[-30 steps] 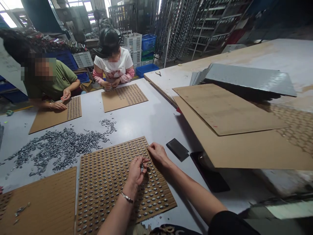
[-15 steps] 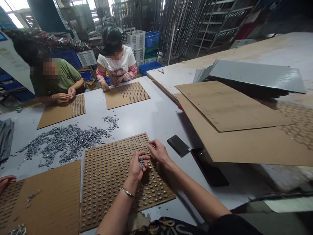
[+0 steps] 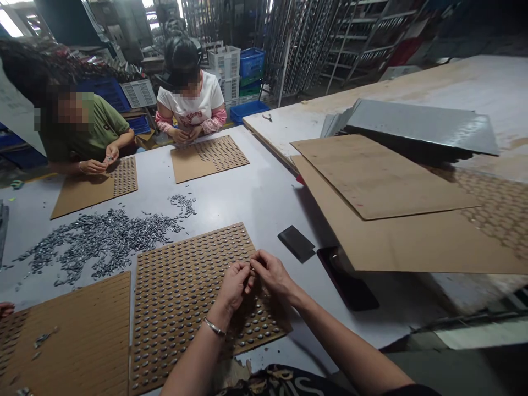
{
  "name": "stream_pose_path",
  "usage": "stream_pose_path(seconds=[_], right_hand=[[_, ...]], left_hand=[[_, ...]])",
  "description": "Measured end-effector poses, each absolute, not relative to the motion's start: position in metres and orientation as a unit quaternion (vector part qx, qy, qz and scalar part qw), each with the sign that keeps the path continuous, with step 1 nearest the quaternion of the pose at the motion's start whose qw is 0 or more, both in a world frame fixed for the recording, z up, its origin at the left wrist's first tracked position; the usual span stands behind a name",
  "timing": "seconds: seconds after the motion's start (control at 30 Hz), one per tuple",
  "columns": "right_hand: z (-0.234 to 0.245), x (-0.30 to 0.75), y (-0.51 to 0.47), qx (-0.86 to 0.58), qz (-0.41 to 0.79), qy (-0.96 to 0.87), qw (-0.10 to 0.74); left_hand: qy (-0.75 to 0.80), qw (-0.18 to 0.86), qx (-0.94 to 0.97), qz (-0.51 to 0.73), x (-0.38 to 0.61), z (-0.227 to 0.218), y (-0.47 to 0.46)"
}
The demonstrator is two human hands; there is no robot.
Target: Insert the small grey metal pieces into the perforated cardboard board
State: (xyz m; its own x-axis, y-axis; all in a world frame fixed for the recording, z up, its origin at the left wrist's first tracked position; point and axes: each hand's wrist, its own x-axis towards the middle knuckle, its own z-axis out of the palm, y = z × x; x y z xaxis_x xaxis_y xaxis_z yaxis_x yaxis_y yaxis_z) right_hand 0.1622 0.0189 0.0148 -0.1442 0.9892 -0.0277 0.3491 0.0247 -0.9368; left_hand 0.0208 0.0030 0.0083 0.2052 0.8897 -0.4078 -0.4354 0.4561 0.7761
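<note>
Brown perforated fibreboard panel (image 3: 193, 297), its slots mostly filled with small grey oval metal pieces, lies flat on the grey table (image 3: 256, 198) directly before the person. Over the panel's right edge the left hand (image 3: 233, 286) and right hand (image 3: 270, 272) meet, fingertips pinched together; what they pinch is hidden, presumably one such piece. Judged light, rigid and smooth, each piece is best taken by its narrow ends. Beyond the panel's far-left corner lies a loose heap of grey metal pieces (image 3: 94, 239). Right of the panel sits a small dark flat pad (image 3: 296, 243). Farther off, two co-workers handle similar boards.
</note>
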Motion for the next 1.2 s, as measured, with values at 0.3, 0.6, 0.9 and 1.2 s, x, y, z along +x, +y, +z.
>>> stream_pose_path(seconds=[0.3, 0.6, 0.9, 1.2], right_hand=[[0.0, 0.17, 0.064, -0.64, 0.388, -0.579, 0.324], [-0.006, 0.158, 0.081, -0.722, 0.27, -0.614, 0.167], [0.022, 0.163, 0.033, -0.486, 0.276, -0.763, 0.324], [0.017, 0.168, 0.018, -0.534, 0.358, -0.672, 0.368]], left_hand=[[0.436, 0.746, 0.146, 0.482, 0.012, 0.007, 0.016], [0.423, 0.76, 0.166, 0.465, 0.011, 0.008, 0.012], [0.438, 0.735, 0.201, 0.477, 0.014, 0.014, 0.005], [0.47, 0.722, 0.233, 0.451, 0.021, 0.006, -0.003]])
